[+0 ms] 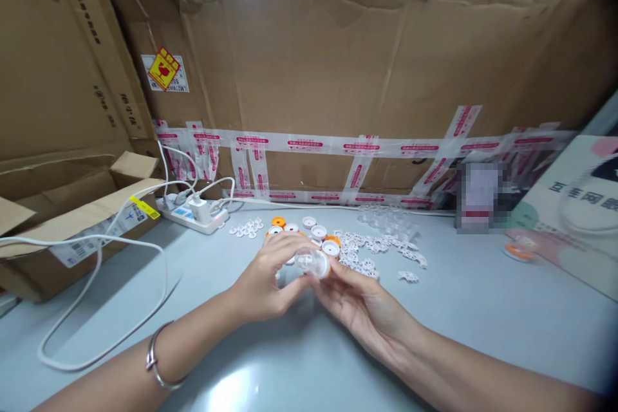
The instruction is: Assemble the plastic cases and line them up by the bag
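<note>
Held apparently above the counter (270,370), near the middle of the view: a clear plastic piece (307,261) with a white rim (323,266), clear end toward the left, rim toward the right. Curved about the clear end, thumb below and fingers around the far side: the left hand (265,280), with fingertip contact partly hidden. Closed narrowly on the rimmed end, thumb along the edge and other fingers beneath: the right hand (357,296). Probably supported from both ends for steadiness, and raised to keep clear of the parts beyond. Just past the hands, a cluster of white and orange caps (331,248), likely left central for easy reach by either hand. Spread beside, seemingly sorted by kind: white openwork pieces (355,246) rightward, clear parts (389,222) behind, small white pieces (247,227) leftward. Well apart near the right edge, a clear piece with an orange base (520,250). Farther left, a power strip (212,222) beside an open carton (72,206); standing behind everything, a large taped cardboard box (299,64), perhaps serving as a screen.
</note>
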`<action>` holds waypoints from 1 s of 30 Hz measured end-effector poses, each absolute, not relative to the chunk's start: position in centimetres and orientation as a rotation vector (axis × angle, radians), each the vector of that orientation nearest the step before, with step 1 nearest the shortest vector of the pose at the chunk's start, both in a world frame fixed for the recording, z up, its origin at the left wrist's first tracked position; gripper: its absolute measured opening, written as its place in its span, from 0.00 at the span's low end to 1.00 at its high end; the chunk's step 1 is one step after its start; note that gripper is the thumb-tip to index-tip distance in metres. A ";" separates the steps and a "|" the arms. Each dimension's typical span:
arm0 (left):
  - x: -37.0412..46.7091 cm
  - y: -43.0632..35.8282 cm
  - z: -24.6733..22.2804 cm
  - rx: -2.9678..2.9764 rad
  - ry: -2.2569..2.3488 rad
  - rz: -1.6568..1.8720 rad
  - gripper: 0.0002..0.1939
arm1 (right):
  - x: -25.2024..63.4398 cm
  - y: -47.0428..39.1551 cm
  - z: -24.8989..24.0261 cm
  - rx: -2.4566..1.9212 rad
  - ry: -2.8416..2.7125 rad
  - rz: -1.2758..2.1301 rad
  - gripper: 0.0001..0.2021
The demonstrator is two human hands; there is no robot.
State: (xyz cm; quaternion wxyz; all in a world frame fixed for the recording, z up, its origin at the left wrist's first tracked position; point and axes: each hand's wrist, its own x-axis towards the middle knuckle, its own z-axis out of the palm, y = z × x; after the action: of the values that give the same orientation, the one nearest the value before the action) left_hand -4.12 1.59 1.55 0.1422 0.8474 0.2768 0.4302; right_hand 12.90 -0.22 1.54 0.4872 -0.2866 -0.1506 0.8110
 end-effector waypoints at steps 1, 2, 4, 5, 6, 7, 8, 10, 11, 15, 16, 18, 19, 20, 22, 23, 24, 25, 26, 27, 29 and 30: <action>-4.2 1.6 1.6 2.460 0.783 1.245 0.17 | 12.9 -0.2 1.6 -0.694 -0.366 1.975 0.05; -4.2 1.6 1.6 2.472 0.768 1.247 0.17 | 12.9 -0.2 1.6 -0.692 -0.365 1.976 0.05; -4.3 1.7 1.6 2.490 0.742 1.247 0.18 | 12.8 -0.3 1.6 -0.690 -0.366 1.978 0.05; -4.4 1.8 1.6 2.494 0.735 1.250 0.17 | 12.8 -0.3 1.6 -0.693 -0.367 1.979 0.05; -4.4 1.9 1.6 2.494 0.736 1.254 0.17 | 12.7 -0.3 1.6 -0.701 -0.368 1.979 0.05; -4.4 1.9 1.6 2.491 0.744 1.258 0.16 | 12.7 -0.3 1.6 -0.712 -0.367 1.976 0.05; -4.4 2.0 1.5 2.487 0.753 1.262 0.15 | 12.6 -0.3 1.6 -0.723 -0.361 1.971 0.05; -4.4 2.1 1.4 2.476 0.768 1.266 0.15 | 12.6 -0.3 1.5 -0.741 -0.342 1.964 0.05; -4.3 2.1 1.3 2.468 0.776 1.266 0.15 | 12.5 -0.3 1.5 -0.742 -0.335 1.966 0.05; -4.0 1.8 1.1 2.409 0.833 1.336 0.14 | 12.6 -0.3 1.6 -0.724 -0.343 1.970 0.07; -3.8 1.6 1.0 2.391 0.854 1.362 0.13 | 12.6 -0.3 1.7 -0.726 -0.347 1.968 0.08; -3.6 1.3 1.0 2.354 0.900 1.405 0.13 | 12.6 -0.3 1.9 -0.736 -0.352 1.966 0.08; -3.5 1.2 1.0 2.339 0.923 1.413 0.13 | 12.6 -0.3 1.9 -0.741 -0.355 1.968 0.09; -3.5 1.1 1.1 2.327 0.941 1.416 0.13 | 12.6 -0.4 1.9 -0.745 -0.357 1.969 0.09; -3.5 1.1 1.2 2.305 0.965 1.400 0.12 | 12.5 -0.4 1.9 -0.743 -0.357 1.970 0.09; -3.5 1.1 1.2 2.297 0.967 1.383 0.12 | 12.5 -0.4 1.8 -0.740 -0.355 1.969 0.09; -3.5 1.1 1.3 2.289 0.969 1.366 0.11 | 12.5 -0.4 1.7 -0.732 -0.355 1.966 0.08; -3.5 1.2 1.4 2.280 0.973 1.352 0.11 | 12.5 -0.4 1.6 -0.720 -0.357 1.961 0.07; -3.5 1.2 1.4 2.272 0.980 1.341 0.11 | 12.4 -0.4 1.5 -0.709 -0.360 1.955 0.06; -3.5 1.2 1.5 2.262 0.990 1.338 0.10 | 12.4 -0.4 1.4 -0.697 -0.365 1.949 0.05; -3.4 1.2 1.6 2.232 1.010 1.340 0.10 | 12.4 -0.4 1.4 -0.683 -0.376 1.946 0.05; -3.5 1.2 1.7 2.209 1.009 1.328 0.10 | 12.4 -0.4 1.4 -0.684 -0.380 1.948 0.05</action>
State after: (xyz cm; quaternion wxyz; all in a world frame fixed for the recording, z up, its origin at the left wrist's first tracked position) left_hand -3.46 1.18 1.69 0.1860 0.7842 0.3581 0.4713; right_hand 12.44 -0.38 1.44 0.4980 -0.2824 -0.1571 0.8047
